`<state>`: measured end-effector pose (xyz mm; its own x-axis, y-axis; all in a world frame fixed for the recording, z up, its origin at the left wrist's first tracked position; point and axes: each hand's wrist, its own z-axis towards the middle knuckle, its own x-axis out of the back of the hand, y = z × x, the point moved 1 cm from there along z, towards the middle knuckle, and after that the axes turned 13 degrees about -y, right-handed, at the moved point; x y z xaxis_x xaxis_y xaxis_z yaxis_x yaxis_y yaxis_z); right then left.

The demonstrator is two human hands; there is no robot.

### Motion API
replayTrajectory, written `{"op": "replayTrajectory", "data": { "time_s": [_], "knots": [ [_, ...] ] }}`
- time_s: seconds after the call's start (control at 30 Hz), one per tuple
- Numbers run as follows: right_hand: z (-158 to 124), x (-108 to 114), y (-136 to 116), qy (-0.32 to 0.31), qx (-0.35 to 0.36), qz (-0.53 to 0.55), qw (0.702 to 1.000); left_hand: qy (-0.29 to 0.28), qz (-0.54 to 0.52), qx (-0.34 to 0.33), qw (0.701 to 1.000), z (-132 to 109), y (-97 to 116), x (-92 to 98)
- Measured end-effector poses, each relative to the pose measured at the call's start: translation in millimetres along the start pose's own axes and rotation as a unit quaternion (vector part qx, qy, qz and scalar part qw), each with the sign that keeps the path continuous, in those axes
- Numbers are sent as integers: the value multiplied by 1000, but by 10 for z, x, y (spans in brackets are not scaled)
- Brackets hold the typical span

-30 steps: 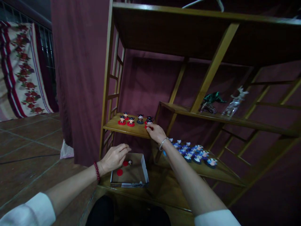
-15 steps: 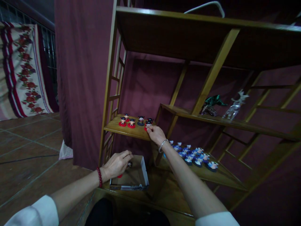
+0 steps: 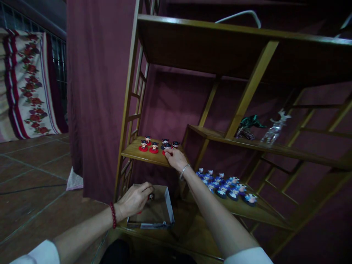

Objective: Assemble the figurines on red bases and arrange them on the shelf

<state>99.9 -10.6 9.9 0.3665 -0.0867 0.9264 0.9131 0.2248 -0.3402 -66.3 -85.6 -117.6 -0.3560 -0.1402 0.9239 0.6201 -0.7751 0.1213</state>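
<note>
My right hand (image 3: 174, 158), grip clamped on a small red-based, black-haired figurine (image 3: 166, 147), at the near right edge of the small wooden shelf (image 3: 132, 151). Its long axis is vertical and it faces me; bare board lies to its left. My left hand (image 3: 134, 200), grip closed on a second small figurine (image 3: 150, 197), inside the shallow white-walled cardboard box (image 3: 169, 205).

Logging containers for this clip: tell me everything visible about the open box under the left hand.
The box is shallow and lidless, cardboard by its look, brown inside with whitish walls. It sits flat on the lowest wooden shelf. The left hand reaches into it, fingers on a small red-based figurine.
</note>
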Motion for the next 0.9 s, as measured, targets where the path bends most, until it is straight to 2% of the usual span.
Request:
{"op": "replayTrajectory", "data": {
  "time_s": [0.2, 0.5, 0.6, 0.7, 0.8, 0.9],
  "knots": [
    [-3, -17, 5, 2, 8, -23, 1000, -5, 1, 2, 1000, -5, 5, -19],
    [-26, -15, 62, 16, 26, 5, 1000, -43, 28, 33, 998, 17, 20, -177],
    [-112, -25, 90, 59, 45, 22, 997, -65, 23, 45, 997, 22, 38, -265],
    [-305, -54, 90, 140, 91, 64, 984, -90, 2, 58, 994, 15, 52, -401],
    [-573, -134, 80, 218, 185, 126, 950, -121, -20, 86, 989, 7, 57, -577],
    [-823, -295, 118, 260, 243, 158, 921, -147, -44, 116, 981, 0, 69, -758]
  ]
}}
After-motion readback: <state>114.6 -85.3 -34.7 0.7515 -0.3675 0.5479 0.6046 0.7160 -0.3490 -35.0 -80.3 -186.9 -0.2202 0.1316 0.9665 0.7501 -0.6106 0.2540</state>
